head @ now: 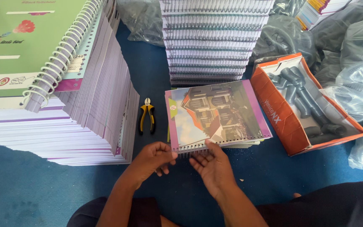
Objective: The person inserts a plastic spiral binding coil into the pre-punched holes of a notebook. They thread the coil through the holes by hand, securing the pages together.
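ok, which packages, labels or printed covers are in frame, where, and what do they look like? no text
Notebook cover: centre, at both hands; rectangular, house picture, purple border.
Green cover: top left, on a tall stack; white spiral, red flower, small round label marks.
Cardboard box: right; open, orange, white inside, dark grey rolls.
Plastic bags: far right; grey, translucent.

A deep blue carpeted floor [30, 193] is filling the lower part of the view, lying in soft, even daylight. Tall stacks of white spiral-bound paper pads [85, 122] are crowding its left side and another stack [215, 42] is rising at the far end. Crumpled grey plastic bags [353, 63] are piling up along the right edge.
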